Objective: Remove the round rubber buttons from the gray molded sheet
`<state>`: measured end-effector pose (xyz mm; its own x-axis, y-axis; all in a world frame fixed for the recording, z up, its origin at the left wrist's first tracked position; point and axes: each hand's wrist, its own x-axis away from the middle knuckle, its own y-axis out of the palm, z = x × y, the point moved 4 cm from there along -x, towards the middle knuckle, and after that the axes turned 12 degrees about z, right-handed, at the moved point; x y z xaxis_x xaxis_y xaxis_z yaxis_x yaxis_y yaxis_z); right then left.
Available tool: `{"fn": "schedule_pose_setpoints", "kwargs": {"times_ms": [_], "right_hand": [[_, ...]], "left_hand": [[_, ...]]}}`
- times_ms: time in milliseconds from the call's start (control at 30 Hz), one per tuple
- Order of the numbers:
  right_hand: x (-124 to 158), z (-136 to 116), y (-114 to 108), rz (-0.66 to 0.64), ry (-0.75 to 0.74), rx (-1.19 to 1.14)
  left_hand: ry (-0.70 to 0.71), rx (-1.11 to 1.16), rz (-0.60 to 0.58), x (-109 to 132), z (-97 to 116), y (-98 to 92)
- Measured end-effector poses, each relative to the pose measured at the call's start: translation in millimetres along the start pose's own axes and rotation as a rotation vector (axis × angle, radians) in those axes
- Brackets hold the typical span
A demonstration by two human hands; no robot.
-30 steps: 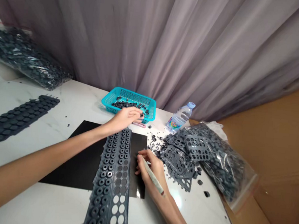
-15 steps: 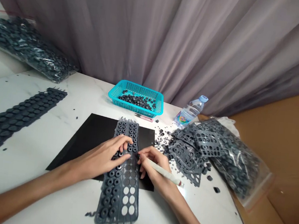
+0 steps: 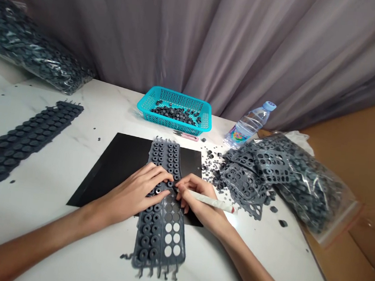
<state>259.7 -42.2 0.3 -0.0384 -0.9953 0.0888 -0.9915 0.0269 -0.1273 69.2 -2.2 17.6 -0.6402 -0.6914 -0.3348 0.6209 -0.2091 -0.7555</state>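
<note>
A long grey rubber strip (image 3: 162, 204) full of small rings lies lengthwise across a black mat (image 3: 118, 169) on the white table (image 3: 53, 189), likely so the dark, flat backing gives a firm surface under the strip. The left hand (image 3: 136, 193) rests flat on the strip's left half with its fingers spread and pressing down, which seems meant to keep the soft strip from sliding or lifting. The right hand (image 3: 198, 199) is pinched around a pale stick-like tool (image 3: 211, 201), held like a pen, with the tip meeting the strip just beside the left fingertips; that close pairing looks like a way to steady 1 ring at the point of contact. In the near part of the right column several holes are already empty, showing white table through them. A teal basket (image 3: 177, 113) holding loose rings sits just beyond the mat, within easy reach. To the right, a heap of emptied strips (image 3: 246, 181) lies against a clear bag (image 3: 315, 192) of more pieces, with a water bottle (image 3: 250, 123) behind. Another full strip (image 3: 21, 142) waits well apart on the left.
</note>
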Motion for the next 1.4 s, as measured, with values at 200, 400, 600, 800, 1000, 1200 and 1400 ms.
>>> {"fn": "schedule_pose_setpoints", "kwargs": {"times_ms": [200, 400, 600, 800, 1000, 1200, 1400], "right_hand": [[0.6, -2.2, 0.1, -0.003, -0.005, 0.037], [2.1, -5.2, 0.8, 0.000, -0.035, 0.087], [5.1, -7.6, 1.6, 0.049, -0.179, 0.264], [10.0, -16.8, 7.8, 0.052, -0.248, 0.333], [7.7, -8.8, 3.3, 0.054, -0.088, 0.142], [0.8, -3.8, -11.8, 0.106, -0.001, -0.085], [0.4, -7.3, -11.3, -0.020, -0.031, -0.058]], "left_hand": [[-0.014, -0.013, -0.011, -2.8, 5.1, -2.2], [0.018, -0.031, 0.017, -3.1, 3.8, -0.8], [0.140, -0.200, 0.030, -6.5, 10.0, 1.7], [0.209, -0.153, 0.064, -0.5, 8.5, 8.6], [0.010, 0.046, -0.012, -4.5, 8.7, 3.8], [-0.157, 0.135, -0.073, -4.0, 0.4, -4.4], [-0.119, 0.104, -0.034, -1.9, -1.4, 0.1]]}}
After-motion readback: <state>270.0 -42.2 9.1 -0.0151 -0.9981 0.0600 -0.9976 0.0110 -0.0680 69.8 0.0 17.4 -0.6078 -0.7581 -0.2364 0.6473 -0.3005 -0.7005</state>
